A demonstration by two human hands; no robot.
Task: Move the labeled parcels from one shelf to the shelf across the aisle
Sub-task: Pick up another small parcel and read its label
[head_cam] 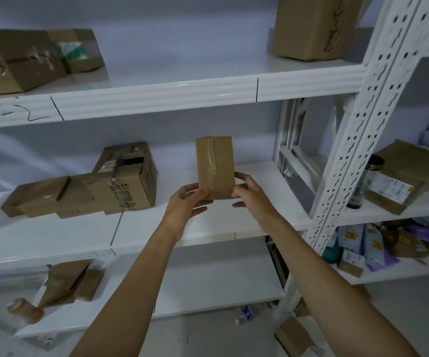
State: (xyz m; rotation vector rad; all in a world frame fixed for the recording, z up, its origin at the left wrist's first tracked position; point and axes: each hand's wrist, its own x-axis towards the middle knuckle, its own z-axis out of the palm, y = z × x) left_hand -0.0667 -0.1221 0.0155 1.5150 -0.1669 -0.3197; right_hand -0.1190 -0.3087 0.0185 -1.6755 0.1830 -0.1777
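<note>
A small brown cardboard parcel (215,166) with a tape strip down its face stands upright over the middle white shelf (259,191). My left hand (186,202) grips its lower left corner and my right hand (249,193) grips its lower right edge. Whether its base touches the shelf is hidden by my fingers. No label shows on the side facing me.
Two taped boxes (84,189) lie left on the same shelf. More boxes (27,57) sit on the upper shelf, one (314,27) at upper right. A perforated white upright (357,140) stands right, with a labeled box (399,176), a bottle (362,181) and packets (378,243) beyond.
</note>
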